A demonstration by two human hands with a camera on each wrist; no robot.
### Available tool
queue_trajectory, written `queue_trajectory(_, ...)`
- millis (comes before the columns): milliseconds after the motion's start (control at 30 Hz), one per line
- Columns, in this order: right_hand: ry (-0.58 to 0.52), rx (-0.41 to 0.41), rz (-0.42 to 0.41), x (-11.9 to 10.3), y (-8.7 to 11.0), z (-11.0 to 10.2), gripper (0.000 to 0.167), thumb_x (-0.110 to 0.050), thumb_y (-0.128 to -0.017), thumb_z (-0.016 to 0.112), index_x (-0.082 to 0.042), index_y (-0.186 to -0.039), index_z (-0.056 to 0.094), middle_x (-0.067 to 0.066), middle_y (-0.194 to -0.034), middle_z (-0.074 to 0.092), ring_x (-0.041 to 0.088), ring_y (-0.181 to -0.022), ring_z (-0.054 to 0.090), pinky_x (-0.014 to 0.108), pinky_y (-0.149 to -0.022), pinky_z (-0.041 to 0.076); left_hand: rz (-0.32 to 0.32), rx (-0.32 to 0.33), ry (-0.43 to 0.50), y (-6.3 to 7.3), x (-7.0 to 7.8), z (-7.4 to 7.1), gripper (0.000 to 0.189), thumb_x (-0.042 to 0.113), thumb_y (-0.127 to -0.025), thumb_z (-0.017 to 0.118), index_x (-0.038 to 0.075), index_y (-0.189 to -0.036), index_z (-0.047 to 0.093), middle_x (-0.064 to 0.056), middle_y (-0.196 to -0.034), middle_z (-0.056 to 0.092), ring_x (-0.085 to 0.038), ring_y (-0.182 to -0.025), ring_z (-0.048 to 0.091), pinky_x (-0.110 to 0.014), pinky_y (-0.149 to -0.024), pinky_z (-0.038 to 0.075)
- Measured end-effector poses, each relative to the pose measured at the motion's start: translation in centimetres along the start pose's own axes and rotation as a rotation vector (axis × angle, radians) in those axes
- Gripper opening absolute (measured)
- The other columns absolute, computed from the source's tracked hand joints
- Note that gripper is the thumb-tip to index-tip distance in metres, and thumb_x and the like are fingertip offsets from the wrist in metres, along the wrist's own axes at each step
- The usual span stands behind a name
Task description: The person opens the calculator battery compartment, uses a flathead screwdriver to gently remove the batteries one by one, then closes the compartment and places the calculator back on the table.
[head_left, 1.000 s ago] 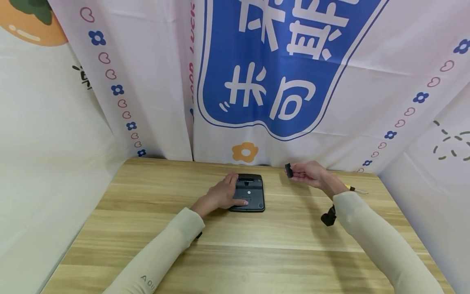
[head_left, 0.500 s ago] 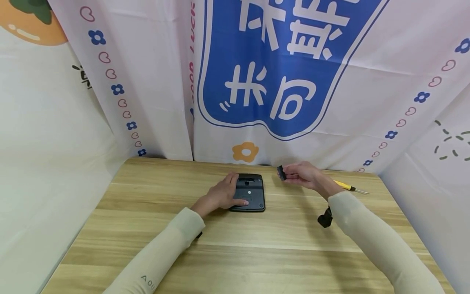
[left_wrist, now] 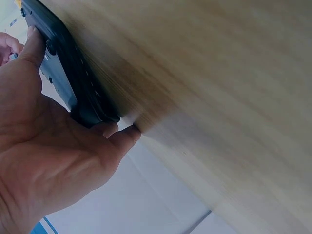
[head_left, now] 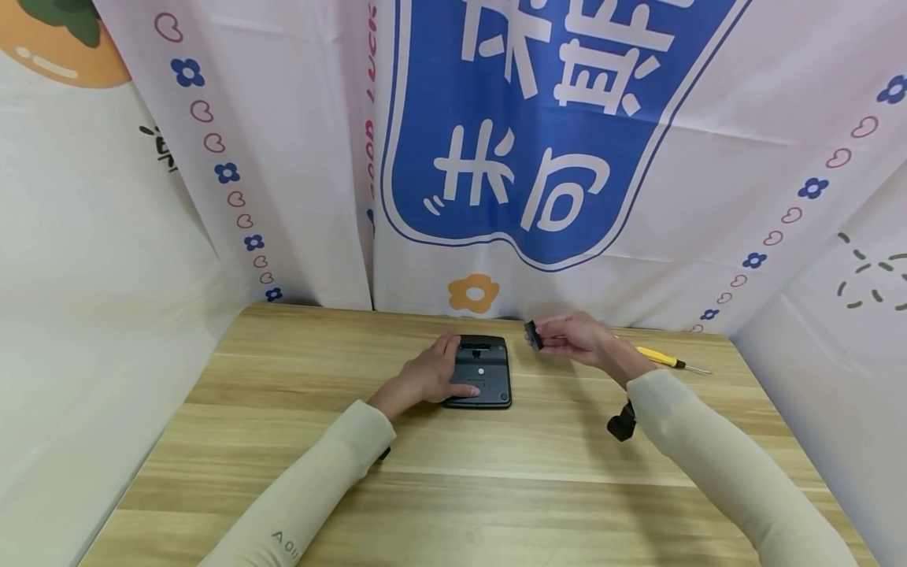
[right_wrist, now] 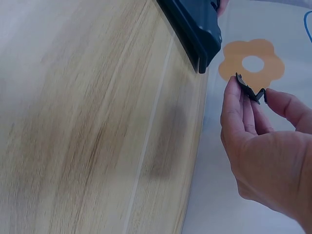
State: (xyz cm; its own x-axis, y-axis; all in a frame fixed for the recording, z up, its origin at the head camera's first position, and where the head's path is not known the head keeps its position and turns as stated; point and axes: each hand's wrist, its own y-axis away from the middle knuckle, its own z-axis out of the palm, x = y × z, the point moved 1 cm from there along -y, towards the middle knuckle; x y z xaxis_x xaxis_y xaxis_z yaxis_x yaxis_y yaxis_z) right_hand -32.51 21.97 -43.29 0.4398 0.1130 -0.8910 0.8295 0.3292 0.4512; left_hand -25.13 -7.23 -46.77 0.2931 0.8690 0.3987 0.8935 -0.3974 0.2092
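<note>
A black calculator lies back side up on the table, with an open battery slot near its far edge. My left hand grips its left side, thumb on the back and fingers at the far corner. In the left wrist view the calculator slants past my left hand. My right hand pinches a small black battery cover just right of the calculator, raised above the table. The right wrist view shows the thin cover with its bent clip between thumb and fingertips.
A yellow-handled screwdriver lies behind the right forearm, its tip pointing right. The wooden table ends at a white printed curtain close behind both hands.
My right hand has moved left with the battery cover, nearer the calculator, and more of the screwdriver shows. The left hand and calculator have stayed in place.
</note>
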Motion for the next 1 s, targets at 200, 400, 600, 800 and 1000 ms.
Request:
queue_trajectory(200, 0.010, -0.017, -0.013, 0.1, 0.1, 0.5, 0.038, 0.002, -0.105, 0.057, 0.014, -0.141, 0.058, 0.014, -0.107, 0.080, 0.021, -0.098, 0.078, 0.046, -0.104, 0.056, -0.011, 0.001, 0.011, 0.0, 0.0, 0.0, 0.108, 0.059, -0.097, 0.071, -0.001, -0.168, 0.015, -0.022, -0.175, 0.014, -0.040, -0.158, 0.029, -0.062, -0.118, 0.040)
queue_trajectory(400, 0.023, -0.019, -0.009, 0.1, 0.2, 0.8, 0.042, 0.002, -0.106, 0.056, 0.014, -0.146, 0.053, 0.014, -0.109, 0.079, 0.022, -0.101, 0.077, 0.051, -0.110, 0.049, -0.008, 0.005, 0.010, 0.0, 0.0, 0.1, 0.108, 0.059, -0.097, 0.071, -0.001, -0.168, 0.015, -0.022, -0.175, 0.015, -0.040, -0.158, 0.029, -0.061, -0.118, 0.040)
queue_trajectory(600, 0.031, -0.039, -0.019, 0.1, 0.2, 1.2, 0.041, 0.001, -0.107, 0.055, 0.015, -0.146, 0.053, 0.017, -0.114, 0.078, 0.027, -0.109, 0.076, 0.054, -0.113, 0.045, -0.001, 0.004, 0.006, -0.1, -0.1, 0.1, 0.108, 0.059, -0.097, 0.071, -0.002, -0.168, 0.015, -0.023, -0.175, 0.015, -0.040, -0.158, 0.029, -0.056, -0.120, 0.039)
queue_trajectory(800, 0.018, -0.052, -0.022, 0.2, 0.1, 1.4, 0.043, 0.003, -0.106, 0.054, 0.016, -0.146, 0.051, 0.017, -0.114, 0.078, 0.024, -0.104, 0.077, 0.053, -0.111, 0.047, 0.002, 0.001, 0.002, -0.1, 0.0, 0.1, 0.108, 0.058, -0.098, 0.071, -0.002, -0.167, 0.015, -0.023, -0.174, 0.015, -0.039, -0.158, 0.027, -0.054, -0.123, 0.036)
queue_trajectory(1000, 0.019, -0.063, -0.020, 0.3, -0.2, 1.7, 0.043, 0.003, -0.106, 0.053, 0.015, -0.148, 0.050, 0.016, -0.114, 0.078, 0.022, -0.100, 0.078, 0.052, -0.110, 0.049, 0.010, -0.004, -0.013, 0.0, 0.0, 0.0, 0.108, 0.058, -0.098, 0.070, -0.003, -0.167, 0.014, -0.023, -0.174, 0.016, -0.039, -0.159, 0.025, -0.050, -0.126, 0.032)
